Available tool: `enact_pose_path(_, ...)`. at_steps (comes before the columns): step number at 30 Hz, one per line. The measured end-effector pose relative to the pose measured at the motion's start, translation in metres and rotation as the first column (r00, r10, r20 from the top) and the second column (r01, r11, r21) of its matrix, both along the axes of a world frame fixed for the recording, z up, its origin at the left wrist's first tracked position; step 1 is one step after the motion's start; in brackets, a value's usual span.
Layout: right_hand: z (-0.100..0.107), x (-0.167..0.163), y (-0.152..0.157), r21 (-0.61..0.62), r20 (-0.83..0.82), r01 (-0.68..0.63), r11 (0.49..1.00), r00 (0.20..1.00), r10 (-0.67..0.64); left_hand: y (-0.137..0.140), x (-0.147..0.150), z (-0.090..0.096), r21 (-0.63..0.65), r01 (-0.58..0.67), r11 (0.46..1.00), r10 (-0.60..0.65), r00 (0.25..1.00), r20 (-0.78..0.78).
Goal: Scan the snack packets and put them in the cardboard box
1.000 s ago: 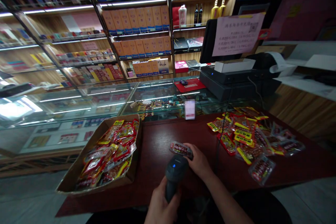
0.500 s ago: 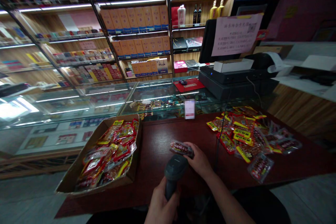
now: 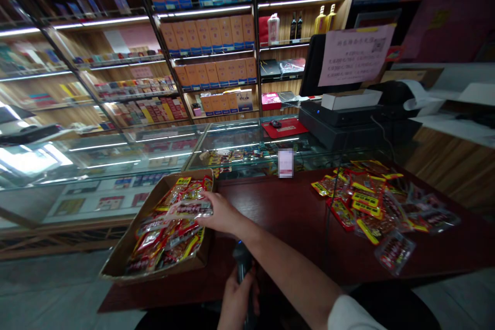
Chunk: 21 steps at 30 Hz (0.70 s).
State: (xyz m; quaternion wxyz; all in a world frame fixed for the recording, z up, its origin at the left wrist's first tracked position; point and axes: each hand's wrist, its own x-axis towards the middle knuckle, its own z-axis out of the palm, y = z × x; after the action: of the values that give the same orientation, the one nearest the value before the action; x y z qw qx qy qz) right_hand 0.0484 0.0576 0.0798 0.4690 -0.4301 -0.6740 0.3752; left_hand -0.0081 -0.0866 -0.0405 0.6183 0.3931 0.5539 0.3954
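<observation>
Our left hand grips the scanner, presumably freeing our right hand, which pinches a pack over our eleven-o'clock box.

Right grip pinching, arm stretched leftward; left grip low, curled.

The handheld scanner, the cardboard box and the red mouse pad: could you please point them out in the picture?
Handheld scanner (image 3: 242, 257): head view, on its upper body.
Cardboard box (image 3: 126, 245): head view, on its inner left wall.
Red mouse pad (image 3: 299, 126): head view, on its right part.
</observation>
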Motion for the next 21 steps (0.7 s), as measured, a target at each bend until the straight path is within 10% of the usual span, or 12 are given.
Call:
enact_pose_path(6,-0.040,0.067,-0.006,0.063,0.190,0.319,0.946,0.926,-0.326,0.000,-0.001,-0.005,-0.006,0.023,1.000,-0.023,0.999,-0.024)
enact_pose_path(11,-0.091,0.201,-0.059,0.081,0.681,0.827,0.557,0.362,-0.637,0.001,-0.003,-0.005,-0.059,0.089,0.994,-0.091,0.996,-0.027)
enact_pose_path(13,-0.105,0.240,-0.085,0.175,0.781,0.846,0.503,0.192,-0.594,0.003,-0.003,0.000,-0.083,0.136,0.987,-0.139,0.990,-0.025)
enact_pose_path(17,-0.118,0.267,-0.121,0.281,0.860,0.829,0.483,0.006,-0.511,0.009,0.001,0.015,-0.046,0.183,0.982,-0.185,0.982,-0.031)
enact_pose_path(21,-0.115,0.227,-0.125,0.238,0.876,0.794,0.559,0.073,-0.477,0.015,0.007,0.025,0.049,0.204,0.978,-0.201,0.978,-0.059)
